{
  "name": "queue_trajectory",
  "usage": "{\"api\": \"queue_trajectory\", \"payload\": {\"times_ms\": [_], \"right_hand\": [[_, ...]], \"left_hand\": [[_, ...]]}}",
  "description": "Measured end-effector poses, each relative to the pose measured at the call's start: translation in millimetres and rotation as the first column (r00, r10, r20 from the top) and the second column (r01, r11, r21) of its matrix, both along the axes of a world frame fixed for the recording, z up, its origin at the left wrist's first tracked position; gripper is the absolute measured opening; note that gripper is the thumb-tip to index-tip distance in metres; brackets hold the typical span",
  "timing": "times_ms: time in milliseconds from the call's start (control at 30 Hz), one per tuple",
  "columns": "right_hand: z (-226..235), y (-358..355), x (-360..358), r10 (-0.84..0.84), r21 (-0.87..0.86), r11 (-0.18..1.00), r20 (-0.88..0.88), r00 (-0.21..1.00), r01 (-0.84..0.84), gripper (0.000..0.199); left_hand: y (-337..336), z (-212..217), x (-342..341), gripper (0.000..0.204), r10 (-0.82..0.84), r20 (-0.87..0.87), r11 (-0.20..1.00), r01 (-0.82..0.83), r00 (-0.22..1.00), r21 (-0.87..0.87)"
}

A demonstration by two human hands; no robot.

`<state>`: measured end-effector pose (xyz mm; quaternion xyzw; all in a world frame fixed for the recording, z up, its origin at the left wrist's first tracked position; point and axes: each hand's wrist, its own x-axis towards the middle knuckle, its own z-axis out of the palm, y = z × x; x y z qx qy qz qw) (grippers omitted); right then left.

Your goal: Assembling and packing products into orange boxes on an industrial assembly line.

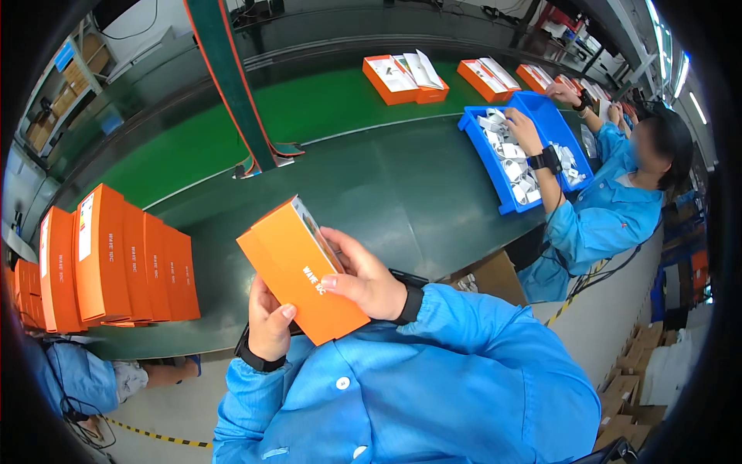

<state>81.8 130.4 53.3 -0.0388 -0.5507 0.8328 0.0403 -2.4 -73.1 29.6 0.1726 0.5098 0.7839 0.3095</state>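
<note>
Close to my chest, over the near edge of the dark green table, I hold an orange box (290,267) in both hands. It looks closed and is tilted, its upper end leaning left. My left hand (269,321) grips its lower left side, thumb on the front face. My right hand (363,280) wraps the right side, its thumb pressed on the front and its fingers partly hidden behind. Along the box's upper right edge a printed side panel shows. To the left, several similar orange boxes (139,267) stand upright in a row on the table.
A co-worker in blue on the right reaches into blue bins (506,203) of white cables and adapters. Open orange boxes (394,87) lie on the green conveyor belt (325,108). A dark green post (232,93) rises behind the table (371,185). Another person is at the lower left.
</note>
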Motion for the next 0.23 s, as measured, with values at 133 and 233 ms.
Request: {"api": "queue_trajectory", "payload": {"times_ms": [133,233], "right_hand": [[-6.7,16.6,4.0,-0.037,0.020,0.999,-0.008,0.999,0.038,0.083],[-7.8,44.3,-3.6,-0.089,-0.042,0.995,-0.098,0.991,0.085,0.092]], "left_hand": [[-1.8,-4.1,4.5,0.097,0.053,-0.031,0.999,-0.053,0.998,-0.011],[-11.0,-7.4,-2.2,0.093,0.046,0.115,0.998,-0.051,0.992,0.044]]}}
